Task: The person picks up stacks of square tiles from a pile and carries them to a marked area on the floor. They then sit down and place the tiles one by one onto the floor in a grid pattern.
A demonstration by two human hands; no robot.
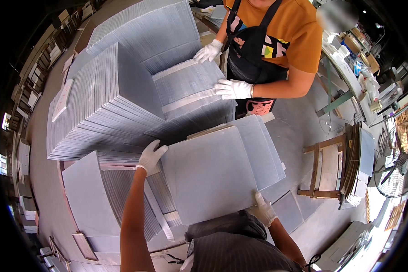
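Note:
A large grey square slab (209, 174) lies in front of me, slightly tilted, over more slabs (263, 152) that stick out on its right. My right hand (264, 211), in a white glove, grips its near right corner, with the thumb along the edge and the fingers partly hidden. At the slab's far left corner is my left hand (151, 157), also gloved, its fingers apart and the tips close to the edge. Whether they touch it I cannot tell. Beneath that hand a pale strip (156, 206) runs beside a row of upright slabs (129, 195).
Tall stacks of upright grey slabs (95, 109) stand at the far left. Across from me a person in an apron (263, 54) rests both gloved hands on a slab (190, 84) with pale strips. A wooden stand (324, 165) and a fan (394, 174) are on the right.

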